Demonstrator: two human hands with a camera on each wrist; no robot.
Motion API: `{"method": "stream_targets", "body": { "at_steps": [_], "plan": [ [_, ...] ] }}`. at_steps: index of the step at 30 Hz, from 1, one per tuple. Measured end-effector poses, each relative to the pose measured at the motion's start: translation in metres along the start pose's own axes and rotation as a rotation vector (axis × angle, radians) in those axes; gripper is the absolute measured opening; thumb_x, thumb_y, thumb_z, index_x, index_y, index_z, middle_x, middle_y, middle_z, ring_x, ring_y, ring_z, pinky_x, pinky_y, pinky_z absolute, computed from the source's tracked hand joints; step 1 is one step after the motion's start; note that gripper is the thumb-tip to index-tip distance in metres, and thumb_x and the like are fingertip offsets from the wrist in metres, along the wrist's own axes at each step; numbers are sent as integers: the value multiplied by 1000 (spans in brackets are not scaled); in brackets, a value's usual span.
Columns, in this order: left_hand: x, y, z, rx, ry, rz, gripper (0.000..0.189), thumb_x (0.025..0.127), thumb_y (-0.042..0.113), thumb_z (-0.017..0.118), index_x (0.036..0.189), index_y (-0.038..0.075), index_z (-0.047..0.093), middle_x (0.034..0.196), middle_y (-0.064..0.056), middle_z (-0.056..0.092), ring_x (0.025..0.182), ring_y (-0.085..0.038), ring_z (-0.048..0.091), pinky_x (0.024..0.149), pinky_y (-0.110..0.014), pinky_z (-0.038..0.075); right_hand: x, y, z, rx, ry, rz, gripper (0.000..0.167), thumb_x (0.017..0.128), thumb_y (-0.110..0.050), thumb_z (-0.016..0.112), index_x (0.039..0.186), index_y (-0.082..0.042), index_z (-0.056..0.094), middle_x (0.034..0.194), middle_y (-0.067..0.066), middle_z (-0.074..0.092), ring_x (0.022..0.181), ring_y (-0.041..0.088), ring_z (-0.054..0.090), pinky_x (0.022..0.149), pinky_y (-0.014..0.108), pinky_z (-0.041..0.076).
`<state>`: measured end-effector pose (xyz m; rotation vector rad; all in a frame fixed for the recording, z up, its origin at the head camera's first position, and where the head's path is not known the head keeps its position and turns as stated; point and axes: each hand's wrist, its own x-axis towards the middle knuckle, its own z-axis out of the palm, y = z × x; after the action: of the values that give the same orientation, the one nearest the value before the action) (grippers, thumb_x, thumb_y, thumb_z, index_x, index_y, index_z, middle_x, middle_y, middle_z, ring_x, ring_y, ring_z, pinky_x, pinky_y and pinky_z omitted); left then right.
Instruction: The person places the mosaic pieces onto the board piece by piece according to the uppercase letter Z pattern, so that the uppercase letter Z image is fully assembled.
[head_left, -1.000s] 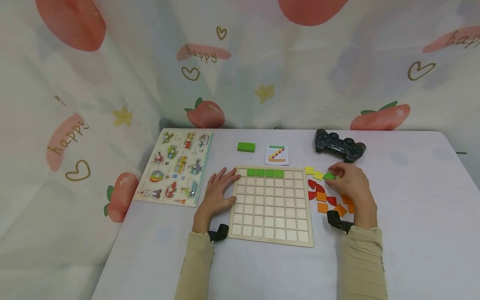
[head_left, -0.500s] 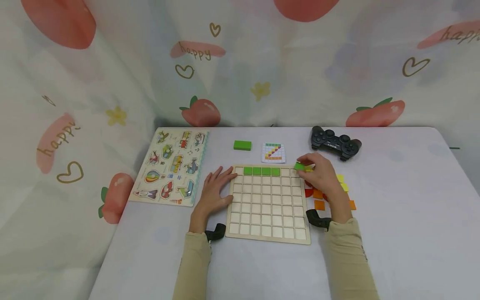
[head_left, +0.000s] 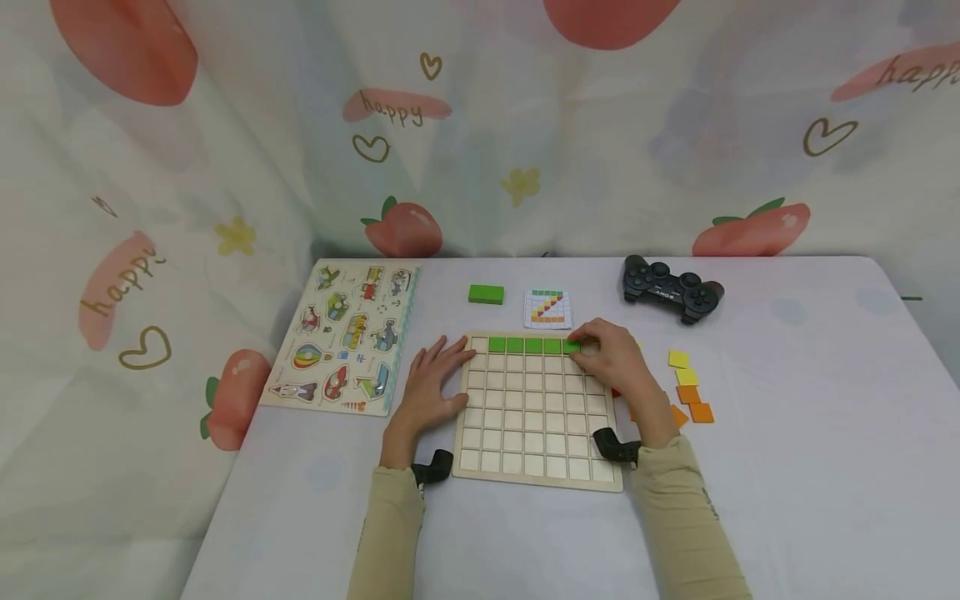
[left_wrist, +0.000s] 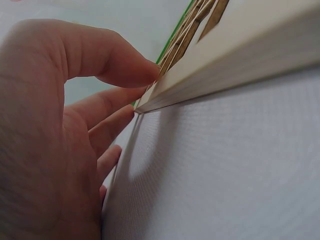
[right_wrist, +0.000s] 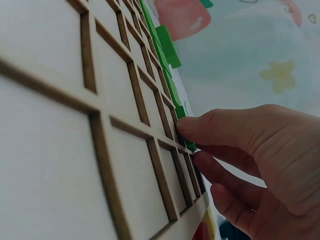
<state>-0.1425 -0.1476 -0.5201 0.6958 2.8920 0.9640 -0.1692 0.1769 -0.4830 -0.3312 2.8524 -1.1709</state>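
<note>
A wooden grid board (head_left: 534, 433) lies on the table between the hands. Along its top row sit several green square tiles (head_left: 515, 345). My right hand (head_left: 611, 362) reaches over the board's upper right and pinches another green tile (head_left: 573, 347) at the right end of that row. In the right wrist view, the thumb (right_wrist: 192, 127) presses by this tile, whose far side is hidden by the fingers. My left hand (head_left: 431, 392) rests with spread fingers against the board's left edge; in the left wrist view its thumb (left_wrist: 135, 72) touches the frame.
Yellow tiles (head_left: 678, 358) and orange tiles (head_left: 701, 412) lie right of the board, partly behind the right forearm. Behind the board are a green block (head_left: 486, 294), a pattern card (head_left: 548, 309) and a black game controller (head_left: 671, 290). A picture puzzle (head_left: 341, 333) lies left.
My right hand has carried the green tile leftward from the loose tiles to the board's top row. The left hand has stayed on the board's edge.
</note>
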Motion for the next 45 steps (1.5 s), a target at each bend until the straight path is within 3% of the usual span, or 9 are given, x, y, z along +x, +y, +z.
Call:
{"method": "stream_targets", "body": {
  "at_steps": [5,13,25,31,38,45],
  "plan": [
    [-2,0,-1,-4,-8,-9,74,71,27,59,145,18,51,158,0,35,150,-27,16,119,-52,5,-1,2,1,33,7,4,25,85,-8,72,109,0,72,106,16,68,100,33,62,88,49,49],
    [-1,0,0,15,-6,-7,74,72,28,59,145,20,50,158,2,35,150,-26,16,120,-52,6,-1,4,2,57,19,12,28,86,-6,71,113,0,70,109,18,67,101,36,62,88,51,49],
    [1,-2,-1,11,-2,-4,74,71,27,59,144,20,52,158,2,35,150,-26,18,120,-52,7,1,2,4,44,83,-12,21,87,-7,71,107,0,72,104,17,69,93,34,64,82,49,50],
    [1,-2,0,12,-2,-2,74,71,26,61,144,20,52,158,2,36,149,-27,18,119,-52,7,-6,13,-14,21,142,73,25,91,-11,67,112,2,69,108,21,67,97,38,62,86,53,49],
    [0,0,-1,20,-15,-22,74,71,26,61,145,21,51,158,3,34,150,-25,16,120,-50,6,-16,30,-33,-40,129,216,35,89,-14,68,119,3,64,116,24,62,106,40,58,93,55,46],
    [1,1,-1,20,-9,-17,74,71,27,60,144,20,51,158,3,35,150,-25,17,120,-50,6,-14,32,-34,-45,80,189,39,88,-12,70,123,2,63,124,24,58,114,43,54,99,57,42]
  ]
}}
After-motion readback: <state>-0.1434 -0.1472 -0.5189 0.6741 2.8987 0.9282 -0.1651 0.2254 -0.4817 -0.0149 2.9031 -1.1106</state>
